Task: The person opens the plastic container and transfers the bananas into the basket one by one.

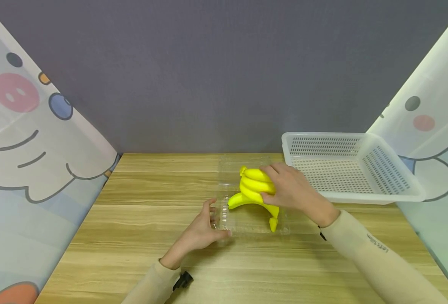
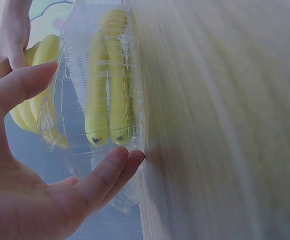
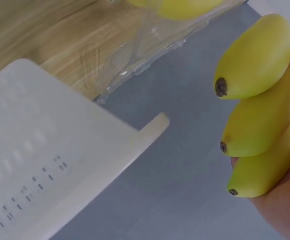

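Observation:
My right hand [image 1: 290,185] grips a bunch of yellow bananas [image 1: 256,181] from its right side. The bunch is raised over a clear plastic container [image 1: 224,219]; several dark-tipped fruits of the bunch show in the right wrist view. More bananas [image 2: 97,95] lie inside the container, seen through its clear wall. At the container's front left corner is my left hand [image 1: 199,230], thumb and fingers spread around the corner. In the left wrist view its thumb is near the upper rim and its fingertips [image 2: 117,157] are low by the wall.
A white perforated basket [image 1: 383,196] stands at the back right, close beside the right forearm. The container's clear lid [image 1: 228,169] is folded back behind it. A grey wall [image 1: 208,76] borders the wooden table [image 1: 132,211] at the back, with printed panels at both sides.

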The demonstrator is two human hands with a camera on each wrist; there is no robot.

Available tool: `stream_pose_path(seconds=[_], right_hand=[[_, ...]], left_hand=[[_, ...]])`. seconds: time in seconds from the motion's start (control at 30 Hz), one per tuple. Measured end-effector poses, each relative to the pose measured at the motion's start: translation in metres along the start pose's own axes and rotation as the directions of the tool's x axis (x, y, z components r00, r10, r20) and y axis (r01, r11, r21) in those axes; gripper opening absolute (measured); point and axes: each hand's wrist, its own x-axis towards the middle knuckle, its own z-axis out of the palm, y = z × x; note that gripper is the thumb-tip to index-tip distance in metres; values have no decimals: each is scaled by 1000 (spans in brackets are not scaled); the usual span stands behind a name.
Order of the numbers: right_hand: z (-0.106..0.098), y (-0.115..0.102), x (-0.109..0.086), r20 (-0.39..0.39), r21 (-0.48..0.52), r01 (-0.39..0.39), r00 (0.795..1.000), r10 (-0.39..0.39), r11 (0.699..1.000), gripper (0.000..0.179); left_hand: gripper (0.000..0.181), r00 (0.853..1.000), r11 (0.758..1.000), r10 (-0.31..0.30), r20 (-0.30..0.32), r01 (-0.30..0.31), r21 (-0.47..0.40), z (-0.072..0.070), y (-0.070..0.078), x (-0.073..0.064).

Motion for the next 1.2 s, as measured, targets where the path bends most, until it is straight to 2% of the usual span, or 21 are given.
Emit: stream_pose_path(seconds=[0.3, 0.67, 0.97, 1.2], right_hand=[[-6, 14, 4, -47, 7, -41, 998, 42, 999, 61], [-12, 28, 6, -21, 4, -117, 993, 117, 993, 62], [-19, 47, 5, 38, -25, -188, 981, 189, 982, 62], [-23, 62, 1, 29, -25, -214, 976, 215, 977, 63]], left_hand=[[112, 1000, 1000, -11, -2, 11, 8, 0, 1, -2], [112, 1000, 1000, -4, 1, 4, -5, -2, 0, -1], [112, 1000, 1000, -7, -5, 7, 15, 0, -2, 1], [112, 1000, 1000, -10, -8, 10, 10, 0, -1, 0]])
